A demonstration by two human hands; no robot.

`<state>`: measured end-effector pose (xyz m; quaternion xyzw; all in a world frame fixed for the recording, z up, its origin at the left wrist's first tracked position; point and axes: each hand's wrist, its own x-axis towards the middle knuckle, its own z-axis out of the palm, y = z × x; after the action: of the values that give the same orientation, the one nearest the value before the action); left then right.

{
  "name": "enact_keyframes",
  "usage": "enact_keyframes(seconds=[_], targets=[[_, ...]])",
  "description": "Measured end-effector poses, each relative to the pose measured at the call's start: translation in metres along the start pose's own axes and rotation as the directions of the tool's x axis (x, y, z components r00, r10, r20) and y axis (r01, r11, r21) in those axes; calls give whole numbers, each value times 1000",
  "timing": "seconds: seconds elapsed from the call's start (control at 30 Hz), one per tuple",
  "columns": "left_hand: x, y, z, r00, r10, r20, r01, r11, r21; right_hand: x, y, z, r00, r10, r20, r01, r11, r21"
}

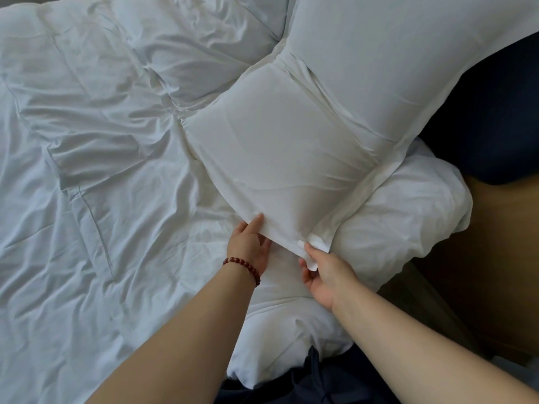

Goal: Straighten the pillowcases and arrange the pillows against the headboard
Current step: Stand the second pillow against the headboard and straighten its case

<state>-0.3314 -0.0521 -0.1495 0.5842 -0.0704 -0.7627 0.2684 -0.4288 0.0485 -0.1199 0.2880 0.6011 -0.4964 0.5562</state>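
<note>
Two white pillows lie on the rumpled duvet [102, 199]: one in the middle [277, 147] and one far right [408, 53], overlapping it. A third lump at far centre may be another; I cannot tell. The left hand [249, 246], with one bead bracelet [243, 269], pinches the middle pillow's near edge. The right hand [323, 272] has its fingers [304, 275] curled round the near right corner.

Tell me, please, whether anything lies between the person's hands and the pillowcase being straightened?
Nothing visible does. The left hand and the right hand both grip the near edge of the pillowcase, one at each corner. The second pillow lies at its far end, away from the hands.
</note>
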Motion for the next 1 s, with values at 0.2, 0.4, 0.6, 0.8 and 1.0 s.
enact_keyframes(seconds=[0.2, 0.4, 0.6, 0.8, 1.0], targets=[[21, 38, -1, 990, 73, -122, -64, 995, 80, -5, 9, -3, 991, -135, -14, 120, 918, -378], [17, 32, -10, 963, 181, -200, -170, 983, 69, -17, -4, -6, 900, -429, -73, 362, 832, -420], [25, 67, -9, 996, 67, -59, -66, 998, 12, -14, -24, 1, 699, -677, 230, 613, 402, -681], [42, 119, 13, 988, 146, -48, -145, 989, 25, 7, -46, 87, 536, -665, 519, 798, 200, -568], [64, 150, 24, 983, 159, -94, -164, 985, -49, 44, -83, 150, 250, -677, 692, 836, -210, -507]])
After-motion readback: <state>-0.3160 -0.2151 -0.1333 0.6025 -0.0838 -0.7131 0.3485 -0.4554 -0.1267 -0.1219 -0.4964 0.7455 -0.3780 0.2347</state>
